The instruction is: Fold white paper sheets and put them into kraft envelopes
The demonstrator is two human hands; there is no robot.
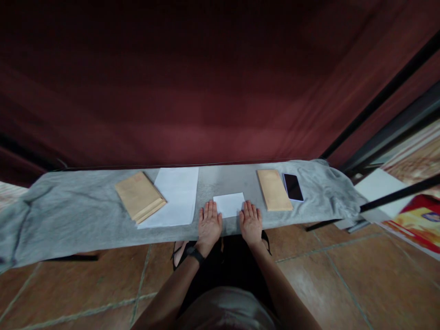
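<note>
Both hands are down flat at the centre of the frame. The left hand lies palm down, fingers stretched out and close together, gripping nothing, with a black watch on the wrist. The right hand mirrors it: palm down, fingers extended, nothing in it. Both forearms run up from the bottom edge and angle in toward each other.

Between the two sets of fingers sits the small white paper, a crisp rectangle lying flat just above centre. The fingers are right beside its left and right edges, but I can't tell whether they actually touch it.

Under everything is a soft, wrinkled grey cloth draped over the long tabletop. Left of centre is a stack of tan envelopes, flat and angled, overlapping a large white sheet. Right of centre is a single tan envelope, with a glossy black phone just beside it. A dark red curtain fills the upper frame, and there are brown floor tiles below.
</note>
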